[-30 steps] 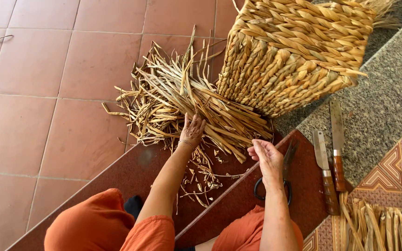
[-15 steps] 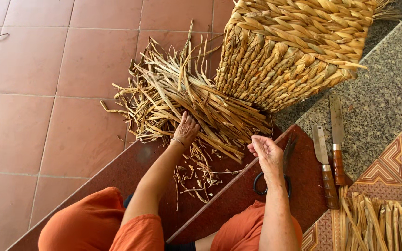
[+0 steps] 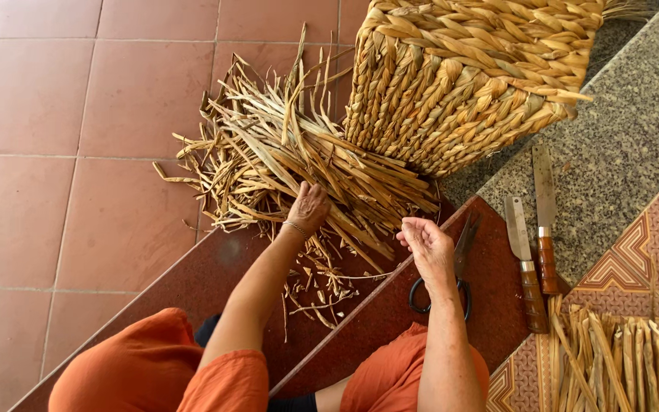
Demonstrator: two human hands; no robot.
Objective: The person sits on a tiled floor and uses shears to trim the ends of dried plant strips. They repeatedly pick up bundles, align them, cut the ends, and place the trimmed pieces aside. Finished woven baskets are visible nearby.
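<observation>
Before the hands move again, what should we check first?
1. Left hand on the straw pile: ok, it touches the strands.
2. Right hand free: cannot tell, fingers curled, maybe pinching a thin strand.
3. Scissors clear of the fingers: not ok, they lie right beside the right hand.
4. Two knives out of the way: ok, flat on the step, apart from both hands.
5. Woven basket steady: cannot tell.

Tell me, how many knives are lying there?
2. Both flat-bladed knives with brown wooden handles lie side by side on the step right of the black-handled scissors: the shorter knife nearer the scissors, the longer knife beyond it. None looks hidden.
</observation>
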